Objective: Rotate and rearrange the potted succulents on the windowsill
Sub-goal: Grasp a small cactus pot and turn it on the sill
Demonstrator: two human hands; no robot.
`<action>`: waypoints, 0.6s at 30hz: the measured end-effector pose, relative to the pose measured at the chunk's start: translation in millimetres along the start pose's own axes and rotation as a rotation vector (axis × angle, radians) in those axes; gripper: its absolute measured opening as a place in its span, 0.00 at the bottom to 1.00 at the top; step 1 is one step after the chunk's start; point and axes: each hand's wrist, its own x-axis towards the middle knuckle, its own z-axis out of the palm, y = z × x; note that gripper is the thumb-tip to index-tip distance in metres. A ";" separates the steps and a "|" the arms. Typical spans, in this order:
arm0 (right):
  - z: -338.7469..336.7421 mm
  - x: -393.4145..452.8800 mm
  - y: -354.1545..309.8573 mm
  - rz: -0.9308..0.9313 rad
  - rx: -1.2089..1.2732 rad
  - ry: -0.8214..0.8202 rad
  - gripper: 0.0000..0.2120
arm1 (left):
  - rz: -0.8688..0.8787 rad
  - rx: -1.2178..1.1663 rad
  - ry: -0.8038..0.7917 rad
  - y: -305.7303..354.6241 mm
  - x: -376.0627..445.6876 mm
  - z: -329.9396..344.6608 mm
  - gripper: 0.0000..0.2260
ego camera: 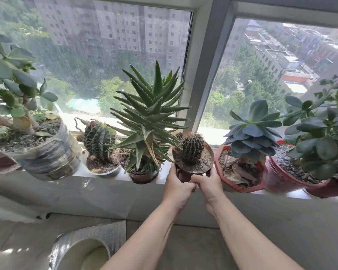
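Both hands clasp the small brown cactus pot [192, 162] at the windowsill [164, 179] edge, between the aloe [148, 121] and the red-potted rosette [250, 133]. Left hand [177, 185] and right hand [209, 182] fingers wrap its sides. The pot tilts toward the camera, cactus leaning away.

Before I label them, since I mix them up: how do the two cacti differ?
The small cactus sits in a brown pot that both hands, left hand and right hand, hold tilted; the larger cactus stands untouched in a pale pot. The small one looks browner, the larger greener. Both are ribbed and spiny.
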 end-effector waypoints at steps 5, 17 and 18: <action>3.9 -0.5 4.0 -0.014 -0.025 0.003 0.27 | -0.006 0.004 0.030 0.0 1.0 -3.8 0.28; 11.5 -8.8 16.7 0.176 0.101 -0.009 0.18 | -0.048 -0.010 -0.059 -4.3 -10.5 -12.1 0.29; 13.7 -14.8 20.8 0.206 0.064 0.010 0.15 | -0.075 -0.006 -0.074 -8.6 -16.0 -17.6 0.30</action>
